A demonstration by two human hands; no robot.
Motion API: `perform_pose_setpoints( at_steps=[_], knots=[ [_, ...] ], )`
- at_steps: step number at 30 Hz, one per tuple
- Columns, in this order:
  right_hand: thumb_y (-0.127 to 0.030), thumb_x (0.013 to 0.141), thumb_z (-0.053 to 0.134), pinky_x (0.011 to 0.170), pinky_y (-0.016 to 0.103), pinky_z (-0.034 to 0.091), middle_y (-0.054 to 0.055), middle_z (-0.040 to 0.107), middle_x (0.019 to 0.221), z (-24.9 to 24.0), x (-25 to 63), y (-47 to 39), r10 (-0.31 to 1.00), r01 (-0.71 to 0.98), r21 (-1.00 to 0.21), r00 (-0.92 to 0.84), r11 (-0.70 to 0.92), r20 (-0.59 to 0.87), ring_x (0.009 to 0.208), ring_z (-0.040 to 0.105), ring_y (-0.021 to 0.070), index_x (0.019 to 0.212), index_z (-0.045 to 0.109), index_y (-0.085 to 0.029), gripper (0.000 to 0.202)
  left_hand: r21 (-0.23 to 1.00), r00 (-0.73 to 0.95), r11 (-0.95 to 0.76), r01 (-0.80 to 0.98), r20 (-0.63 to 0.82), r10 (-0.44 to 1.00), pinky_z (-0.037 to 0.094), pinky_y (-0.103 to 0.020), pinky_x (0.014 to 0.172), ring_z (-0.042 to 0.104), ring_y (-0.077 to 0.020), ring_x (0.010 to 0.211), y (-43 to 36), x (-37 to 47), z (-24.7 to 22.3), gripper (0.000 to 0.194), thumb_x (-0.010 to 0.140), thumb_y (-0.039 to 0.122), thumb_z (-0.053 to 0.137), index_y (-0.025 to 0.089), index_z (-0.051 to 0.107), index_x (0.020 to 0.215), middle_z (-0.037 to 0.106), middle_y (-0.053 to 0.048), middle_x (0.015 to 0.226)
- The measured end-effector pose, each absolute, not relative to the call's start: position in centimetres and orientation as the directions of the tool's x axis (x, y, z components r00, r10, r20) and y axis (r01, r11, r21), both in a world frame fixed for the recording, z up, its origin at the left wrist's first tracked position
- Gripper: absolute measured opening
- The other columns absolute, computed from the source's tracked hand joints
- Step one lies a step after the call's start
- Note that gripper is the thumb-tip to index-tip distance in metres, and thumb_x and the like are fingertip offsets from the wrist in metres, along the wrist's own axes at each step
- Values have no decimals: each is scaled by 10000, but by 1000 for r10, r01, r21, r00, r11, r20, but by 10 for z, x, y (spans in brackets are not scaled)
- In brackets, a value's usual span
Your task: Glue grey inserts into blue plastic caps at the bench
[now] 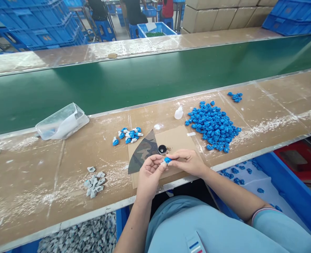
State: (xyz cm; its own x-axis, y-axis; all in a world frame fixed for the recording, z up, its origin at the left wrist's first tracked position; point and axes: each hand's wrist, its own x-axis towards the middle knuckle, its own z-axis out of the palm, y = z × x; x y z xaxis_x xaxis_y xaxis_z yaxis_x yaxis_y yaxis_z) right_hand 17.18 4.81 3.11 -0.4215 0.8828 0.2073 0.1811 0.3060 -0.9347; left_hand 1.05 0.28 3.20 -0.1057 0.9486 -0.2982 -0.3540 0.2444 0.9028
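Both my hands meet over a cardboard sheet (176,138) at the bench's front edge. Between the fingertips of my right hand (188,161) is a small blue plastic piece (167,160). My left hand (152,170) pinches a small pale piece at the blue one's lower side, mostly covered by the fingers. Just beyond the fingertips stands a small round black pot with a metal rim (162,149). A camouflage-patterned wedge (145,153) lies left of it. Farther left is a small group of joined blue-and-white pieces (130,135).
Loose blue pieces (215,124) are heaped to the right; grey pieces (94,183) lie left. A clear plastic box (63,123) and a white bottle (179,112) stand near the green conveyor belt (145,75). Below the bench, a blue crate (290,186) holds more blue pieces.
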Motion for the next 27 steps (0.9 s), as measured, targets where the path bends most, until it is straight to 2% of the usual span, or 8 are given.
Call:
perform_pose_setpoints(
  at_steps=[5,11,14,16,19,21,23,27],
  knots=[
    [-356,833,656,764,267,572,54,751,895,28,172,47,852,170,-903,-435,394,290,813,704,154,982,742,-228,214,853,-38,307,-422,-354,934,533,-231,636,615,-91,585,4,9,34,393,581,339,822,155,620,864,668,2,690],
    [-376,833,652,748,249,557,52,739,918,20,176,48,805,226,-859,-515,460,295,806,692,142,1007,728,-225,243,919,-61,291,-265,-317,946,560,-261,658,655,-127,638,-1,5,28,402,608,374,804,173,624,906,688,-17,743],
    [-347,839,648,684,238,540,41,731,862,26,200,52,846,393,-786,-448,477,289,722,666,131,979,724,-218,205,959,-185,222,-177,-254,949,561,-258,664,660,-132,664,3,-9,28,384,620,378,794,178,623,900,689,-25,775],
    [-298,867,603,642,248,524,34,718,785,33,225,52,909,574,-706,-295,415,294,684,647,139,878,726,-220,146,980,-334,169,-104,-195,922,558,-253,677,660,-132,691,8,-25,27,365,634,376,781,178,624,897,684,-29,795],
    [-279,855,581,634,287,522,57,710,835,38,268,50,939,789,-535,-149,301,308,705,649,173,862,720,-231,147,989,-489,145,10,-122,864,554,-263,692,658,-139,715,19,-50,23,328,639,340,766,173,618,879,671,-30,786],
    [-282,832,578,614,308,519,61,711,870,34,288,50,947,860,-422,-187,287,262,709,657,195,916,720,-243,170,986,-522,158,56,-106,847,555,-283,686,654,-149,697,29,-63,20,294,627,299,758,171,608,844,658,-25,744],
    [-292,834,542,601,314,518,51,714,866,26,299,52,945,882,-361,-226,302,238,722,666,204,909,723,-263,198,980,-557,175,97,-92,825,549,-289,666,648,-154,679,42,-70,16,240,630,256,735,173,598,810,643,-19,710],
    [-403,845,505,506,317,499,48,703,774,16,294,56,936,868,-371,-251,330,246,584,640,192,888,720,-262,260,974,-618,171,148,-44,785,536,-301,705,642,-153,684,69,-71,14,140,670,157,657,176,586,789,638,-22,718]
  ],
)
